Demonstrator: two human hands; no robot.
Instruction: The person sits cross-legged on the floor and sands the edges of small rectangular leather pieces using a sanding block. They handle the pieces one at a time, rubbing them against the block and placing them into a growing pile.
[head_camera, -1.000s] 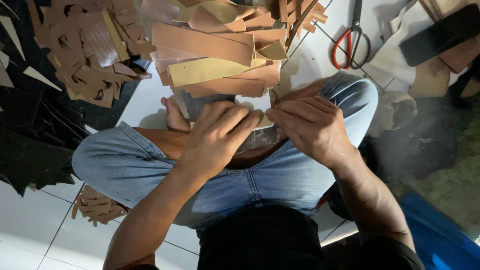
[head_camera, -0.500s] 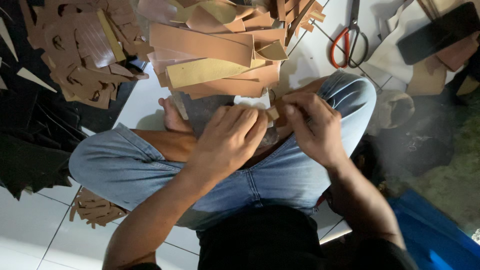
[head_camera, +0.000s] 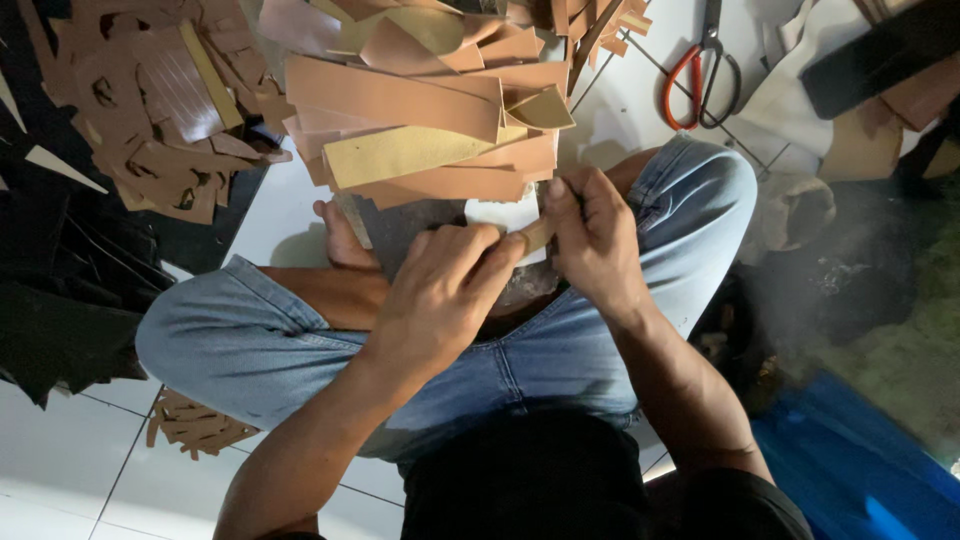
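Head view looks straight down on a person sitting cross-legged on a white tiled floor (head_camera: 60, 470), in blue jeans (head_camera: 250, 350) with a bare foot (head_camera: 340, 235) showing between the knees. Ahead of the knees lies a heap of leather strips (head_camera: 420, 110), long flat bands in tan and reddish brown, one paler and yellowish, stacked loosely and overlapping. To the left of that heap sits a second pile of brown offcuts (head_camera: 150, 120) with shapes punched out of them, partly resting on black sheets (head_camera: 50, 290) that spread along the left edge. A few more brown scraps (head_camera: 195, 425) lie on the tiles beside the left thigh. Scissors (head_camera: 700, 75) with red handles rest on the floor at upper right, well apart from the hands, next to pale pieces and a dark slab. Something blue (head_camera: 850, 470) fills the lower right corner; what it is cannot be told.

Both hands meet over the lap, just in front of the strip heap. The left hand (head_camera: 440, 295) has its fingers curled together and pinched on one end of a small tan leather piece (head_camera: 535, 235). The right hand (head_camera: 590, 240) closes on the other end, thumb pressed against it. The piece is narrow and flat, and mostly hidden by the fingers. Under it lies a white sheet (head_camera: 505, 215) on a dark grey slab (head_camera: 410, 225) that rests on the legs.
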